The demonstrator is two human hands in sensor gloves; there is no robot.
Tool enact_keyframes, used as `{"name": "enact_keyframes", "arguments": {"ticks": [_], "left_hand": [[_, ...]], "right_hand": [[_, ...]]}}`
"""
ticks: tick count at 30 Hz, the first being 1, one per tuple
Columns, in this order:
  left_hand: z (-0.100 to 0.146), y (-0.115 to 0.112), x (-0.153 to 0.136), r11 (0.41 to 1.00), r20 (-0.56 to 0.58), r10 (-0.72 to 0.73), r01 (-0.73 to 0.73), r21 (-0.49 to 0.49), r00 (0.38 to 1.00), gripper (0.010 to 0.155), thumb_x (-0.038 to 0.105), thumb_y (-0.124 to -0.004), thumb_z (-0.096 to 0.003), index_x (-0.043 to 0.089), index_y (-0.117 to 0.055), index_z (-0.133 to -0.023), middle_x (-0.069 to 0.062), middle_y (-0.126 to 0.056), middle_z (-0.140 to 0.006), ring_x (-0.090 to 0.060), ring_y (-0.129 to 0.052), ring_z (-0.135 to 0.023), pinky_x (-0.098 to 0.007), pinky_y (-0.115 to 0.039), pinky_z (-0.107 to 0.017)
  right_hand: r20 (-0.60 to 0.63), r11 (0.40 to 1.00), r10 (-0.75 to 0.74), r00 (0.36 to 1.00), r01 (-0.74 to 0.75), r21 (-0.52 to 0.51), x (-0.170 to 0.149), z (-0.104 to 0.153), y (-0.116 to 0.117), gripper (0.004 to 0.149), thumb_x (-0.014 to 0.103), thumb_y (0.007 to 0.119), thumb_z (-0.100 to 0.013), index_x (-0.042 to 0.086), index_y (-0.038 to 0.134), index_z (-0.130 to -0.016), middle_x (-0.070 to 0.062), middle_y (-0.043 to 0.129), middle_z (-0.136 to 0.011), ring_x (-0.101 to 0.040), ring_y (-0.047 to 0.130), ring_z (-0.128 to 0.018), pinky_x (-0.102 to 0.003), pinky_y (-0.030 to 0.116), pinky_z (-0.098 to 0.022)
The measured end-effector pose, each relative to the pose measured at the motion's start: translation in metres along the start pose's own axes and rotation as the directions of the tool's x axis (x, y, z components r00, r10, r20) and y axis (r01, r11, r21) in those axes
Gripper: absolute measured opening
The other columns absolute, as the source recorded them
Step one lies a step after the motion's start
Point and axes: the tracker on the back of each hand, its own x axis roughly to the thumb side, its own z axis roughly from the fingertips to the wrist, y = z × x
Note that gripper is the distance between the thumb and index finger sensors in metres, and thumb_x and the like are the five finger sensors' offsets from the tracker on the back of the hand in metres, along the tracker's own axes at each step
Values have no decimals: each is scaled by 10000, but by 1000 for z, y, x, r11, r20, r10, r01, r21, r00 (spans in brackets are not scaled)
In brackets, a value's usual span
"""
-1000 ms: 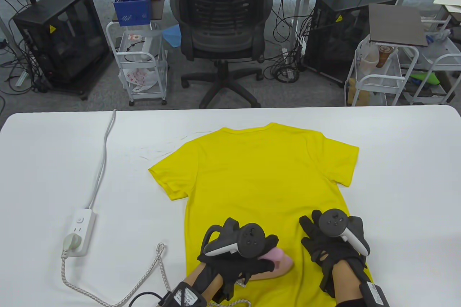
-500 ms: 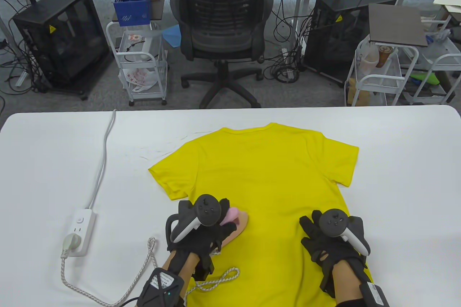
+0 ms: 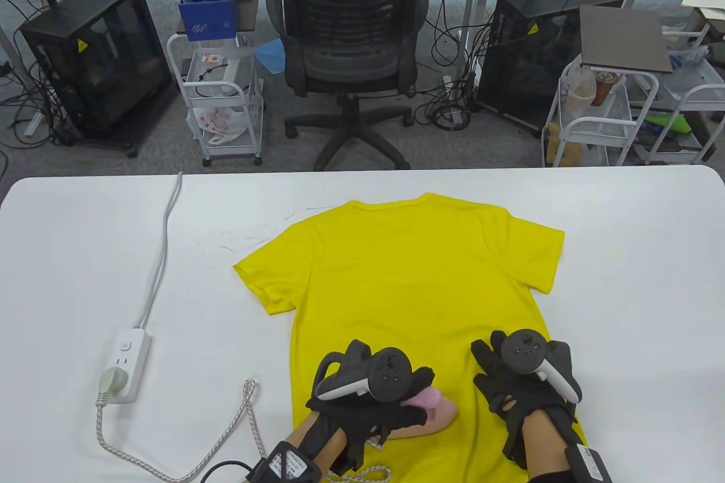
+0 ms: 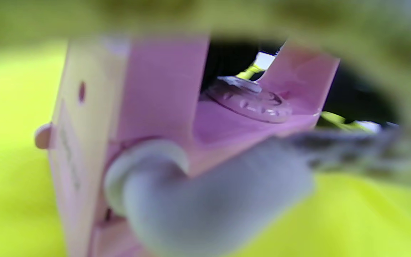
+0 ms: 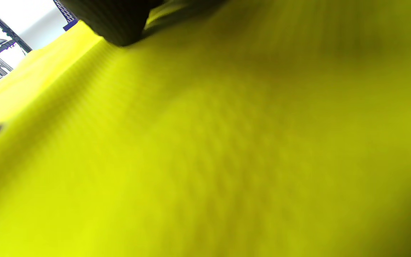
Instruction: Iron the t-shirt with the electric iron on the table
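A yellow t-shirt [image 3: 419, 285] lies flat on the white table [image 3: 623, 279], neck toward the far edge. My left hand [image 3: 376, 401] grips the handle of a small pink and beige iron [image 3: 433, 412], which sits on the shirt's lower left part near the hem. The left wrist view shows the iron's pink body [image 4: 162, 107] and grey cord sleeve [image 4: 209, 200] up close over yellow cloth. My right hand [image 3: 524, 387] rests flat, fingers spread, on the shirt's lower right. The right wrist view shows blurred yellow fabric [image 5: 205, 150].
A white power strip [image 3: 124, 367] with a plug in it lies at the left, its white cable [image 3: 161, 256] running to the far edge. The iron's braided cord [image 3: 249, 420] loops near the front edge. An office chair [image 3: 351, 47] and carts stand beyond the table.
My left hand slid the iron from the hem up to the shirt's left side, then back right and toward me to the hem. The right hand stayed in place.
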Motion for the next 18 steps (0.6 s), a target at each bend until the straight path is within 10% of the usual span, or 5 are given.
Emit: {"name": "enact_keyframes", "arguments": {"ticks": [8, 18], "left_hand": [[6, 15, -75, 983, -372, 167, -125, 134, 913, 751, 582, -809, -416, 377, -503, -1071, 44, -852, -828, -166, -979, -558, -504, -743, -639], [-2, -1, -15, 988, 17, 133, -132, -78, 991, 726, 627, -779, -406, 388, -558, -1055, 63, -882, -806, -157, -998, -542, -493, -758, -644]], "right_hand": [[5, 1000, -7, 1000, 7, 6, -1, 0, -1, 629, 411, 719, -487, 394, 394, -1025, 3, 159, -1116, -292, 60, -1000, -602, 118, -670], [1, 1000, -3, 1000, 3, 3, 0, 0, 0, 630, 416, 716, -488, 395, 388, -1026, 0, 155, -1116, -295, 58, -999, -603, 117, -668]]}}
